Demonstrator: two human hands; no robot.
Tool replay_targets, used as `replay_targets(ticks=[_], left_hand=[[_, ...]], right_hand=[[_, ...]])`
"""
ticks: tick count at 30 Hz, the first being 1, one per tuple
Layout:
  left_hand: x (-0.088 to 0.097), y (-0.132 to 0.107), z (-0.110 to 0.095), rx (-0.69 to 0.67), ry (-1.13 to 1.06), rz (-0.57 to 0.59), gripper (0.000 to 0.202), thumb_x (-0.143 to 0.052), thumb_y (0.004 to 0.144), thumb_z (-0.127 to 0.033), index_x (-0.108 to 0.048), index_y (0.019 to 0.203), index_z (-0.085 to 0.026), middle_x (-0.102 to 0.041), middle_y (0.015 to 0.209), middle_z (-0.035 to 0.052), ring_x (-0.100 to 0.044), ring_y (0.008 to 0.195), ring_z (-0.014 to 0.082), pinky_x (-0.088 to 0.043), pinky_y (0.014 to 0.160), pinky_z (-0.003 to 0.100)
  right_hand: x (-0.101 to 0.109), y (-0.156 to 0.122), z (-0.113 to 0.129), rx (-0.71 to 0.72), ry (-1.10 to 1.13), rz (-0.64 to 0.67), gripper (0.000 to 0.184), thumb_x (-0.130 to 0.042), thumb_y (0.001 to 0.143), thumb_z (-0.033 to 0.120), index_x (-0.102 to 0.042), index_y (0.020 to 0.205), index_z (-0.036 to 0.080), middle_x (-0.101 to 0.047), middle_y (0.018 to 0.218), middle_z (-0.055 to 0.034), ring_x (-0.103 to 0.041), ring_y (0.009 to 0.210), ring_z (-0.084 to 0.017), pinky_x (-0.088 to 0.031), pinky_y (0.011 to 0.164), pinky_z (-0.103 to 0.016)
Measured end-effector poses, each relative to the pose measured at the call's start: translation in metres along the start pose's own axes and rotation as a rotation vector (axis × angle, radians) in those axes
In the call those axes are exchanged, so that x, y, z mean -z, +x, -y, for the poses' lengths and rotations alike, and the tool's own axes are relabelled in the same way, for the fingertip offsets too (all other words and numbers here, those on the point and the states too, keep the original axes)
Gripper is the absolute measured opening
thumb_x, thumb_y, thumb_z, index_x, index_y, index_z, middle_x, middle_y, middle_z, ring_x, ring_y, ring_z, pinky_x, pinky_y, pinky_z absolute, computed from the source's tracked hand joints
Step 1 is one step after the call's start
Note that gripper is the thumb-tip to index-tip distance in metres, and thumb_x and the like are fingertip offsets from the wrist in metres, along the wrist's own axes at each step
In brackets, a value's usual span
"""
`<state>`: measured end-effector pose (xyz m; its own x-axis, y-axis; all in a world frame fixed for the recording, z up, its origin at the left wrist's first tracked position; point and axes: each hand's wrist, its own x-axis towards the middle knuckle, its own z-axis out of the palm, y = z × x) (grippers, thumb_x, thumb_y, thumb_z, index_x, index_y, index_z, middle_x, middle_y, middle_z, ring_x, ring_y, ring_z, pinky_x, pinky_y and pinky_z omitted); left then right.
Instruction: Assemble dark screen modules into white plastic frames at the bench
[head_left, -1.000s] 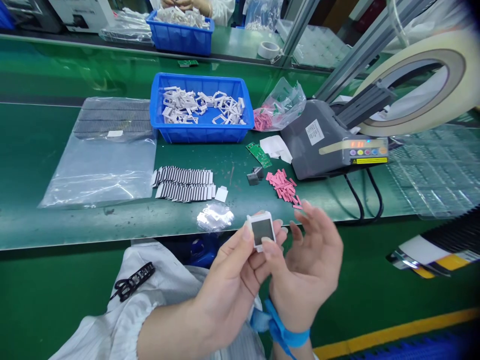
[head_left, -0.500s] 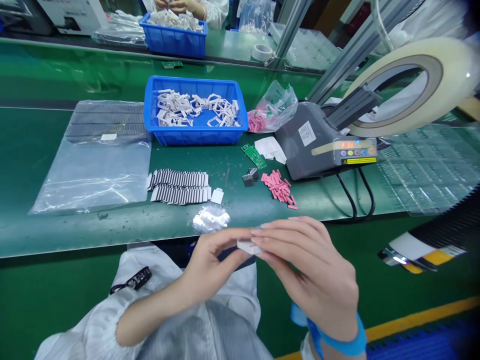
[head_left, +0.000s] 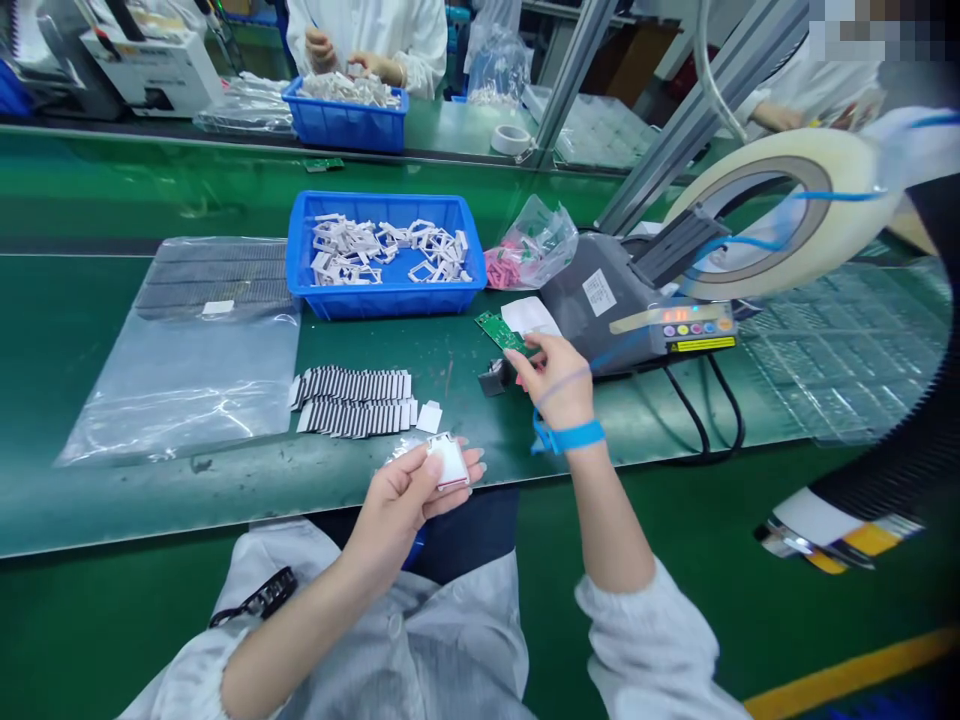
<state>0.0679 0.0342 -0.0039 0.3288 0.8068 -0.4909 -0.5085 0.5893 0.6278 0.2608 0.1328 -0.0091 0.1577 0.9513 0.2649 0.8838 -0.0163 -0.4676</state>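
The likeliest slip is at your left hand (head_left: pixel 394 510): the small white frame (head_left: pixel 450 462) is pinched between thumb and fingers right over the front edge of the desk (head_left: pixel 112 420), so a loosened thumb or a sharp turn of the wrist could send it past the edge to your lap or the floor. Your right hand (head_left: pixel 559 380) is open and appears empty, its fingers stretched forward. Its fingertips (head_left: pixel 516 362) are just beside the small dark blocks (head_left: pixel 493 378) and near the green circuit board (head_left: pixel 499 332), so a careless sweep could knock the blocks aside or shift the board. The thin blue cord (head_left: pixel 739 240), which seems to run from the area of your blue wrist strap (head_left: pixel 568 436) across the gray tape dispenser (head_left: pixel 600 300), could snag there if your arm swings wide. The frame lies wholly in your left hand, well apart from your right, with a crumpled piece of silver foil (head_left: pixel 399 452) partly hidden just below it and the rows of black-and-white striped strips (head_left: pixel 352 402) near your left fingers. Whether the frame has anything fitted on its hidden side, you cannot tell from this view.
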Motion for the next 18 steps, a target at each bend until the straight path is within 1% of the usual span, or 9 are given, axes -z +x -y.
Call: replay_targets(ticks=[2,4,7,10,13,15,16,17,18], left_hand=[[0.002,-0.001,0.000,0.001,0.034,-0.009,0.028,-0.069,0.077,-0.038,-0.071,0.098,-0.021,-0.073,0.103,0.0052,-0.068,0.096,0.0179,-0.055,0.076,0.019],[0.004,-0.004,0.000,0.011,0.056,-0.020,0.028,-0.068,0.077,-0.040,-0.071,0.099,-0.022,-0.073,0.105,0.0052,-0.067,0.098,0.0187,-0.055,0.076,0.019],[0.008,-0.007,0.000,0.024,0.067,-0.029,0.029,-0.069,0.076,-0.041,-0.071,0.098,-0.021,-0.073,0.103,0.0055,-0.068,0.097,0.0193,-0.055,0.076,0.020],[0.010,-0.009,0.000,0.022,0.053,-0.014,0.031,-0.070,0.075,-0.040,-0.071,0.099,-0.021,-0.073,0.105,0.0058,-0.067,0.099,0.0191,-0.054,0.079,0.020],[0.011,-0.009,0.002,0.007,0.028,0.009,0.034,-0.074,0.073,-0.036,-0.068,0.104,-0.023,-0.071,0.110,0.0051,-0.065,0.104,0.0181,-0.053,0.083,0.020],[0.012,-0.008,0.002,-0.010,0.021,0.004,0.036,-0.076,0.071,-0.032,-0.068,0.105,-0.023,-0.071,0.110,0.0045,-0.064,0.105,0.0173,-0.052,0.083,0.019],[0.011,-0.007,0.002,-0.023,0.023,-0.004,0.036,-0.075,0.071,-0.031,-0.067,0.105,-0.023,-0.071,0.109,0.0043,-0.064,0.105,0.0169,-0.052,0.084,0.019],[0.011,-0.006,0.002,-0.043,0.025,-0.010,0.035,-0.075,0.072,-0.030,-0.067,0.105,-0.023,-0.072,0.108,0.0041,-0.065,0.104,0.0167,-0.052,0.084,0.019],[0.011,-0.006,0.001,-0.072,0.029,-0.010,0.034,-0.074,0.072,-0.030,-0.067,0.104,-0.023,-0.072,0.106,0.0039,-0.065,0.104,0.0165,-0.052,0.084,0.020]], right_hand=[[-0.014,0.026,-0.009,-0.074,-0.059,0.020,0.023,-0.071,0.072,0.029,-0.065,0.088,0.014,-0.068,0.094,-0.0135,-0.064,0.078,-0.025,-0.048,0.068,-0.036],[-0.021,0.042,-0.013,-0.113,-0.089,0.037,0.019,-0.074,0.066,0.027,-0.065,0.079,0.016,-0.068,0.085,-0.0105,-0.063,0.077,-0.026,-0.047,0.064,-0.035],[-0.019,0.050,-0.011,-0.129,-0.099,0.044,0.014,-0.076,0.063,0.023,-0.064,0.068,0.019,-0.066,0.072,-0.0051,-0.062,0.071,-0.024,-0.044,0.062,-0.032],[-0.007,0.050,-0.004,-0.111,-0.074,0.016,0.011,-0.072,0.065,0.020,-0.063,0.060,0.020,-0.066,0.069,-0.0046,-0.062,0.071,-0.023,-0.044,0.065,-0.033],[0.007,0.038,0.008,-0.075,0.003,-0.044,0.011,-0.067,0.070,0.019,-0.063,0.060,0.019,-0.067,0.077,-0.0076,-0.063,0.077,-0.024,-0.046,0.070,-0.035],[0.016,0.018,0.020,-0.051,0.098,-0.092,0.012,-0.062,0.077,0.025,-0.066,0.067,0.019,-0.068,0.080,-0.0077,-0.064,0.077,-0.023,-0.048,0.072,-0.035],[0.020,0.003,0.027,-0.045,0.152,-0.107,0.015,-0.060,0.080,0.030,-0.066,0.071,0.019,-0.069,0.077,-0.0066,-0.065,0.072,-0.020,-0.050,0.070,-0.034],[0.024,-0.014,0.036,-0.051,0.250,-0.098,0.018,-0.059,0.081,0.034,-0.067,0.076,0.019,-0.068,0.070,-0.0046,-0.064,0.064,-0.018,-0.053,0.064,-0.032],[0.026,-0.032,0.044,-0.054,0.345,-0.059,0.020,-0.061,0.080,0.038,-0.067,0.077,0.020,-0.066,0.060,-0.0018,-0.062,0.052,-0.016,-0.053,0.054,-0.030]])
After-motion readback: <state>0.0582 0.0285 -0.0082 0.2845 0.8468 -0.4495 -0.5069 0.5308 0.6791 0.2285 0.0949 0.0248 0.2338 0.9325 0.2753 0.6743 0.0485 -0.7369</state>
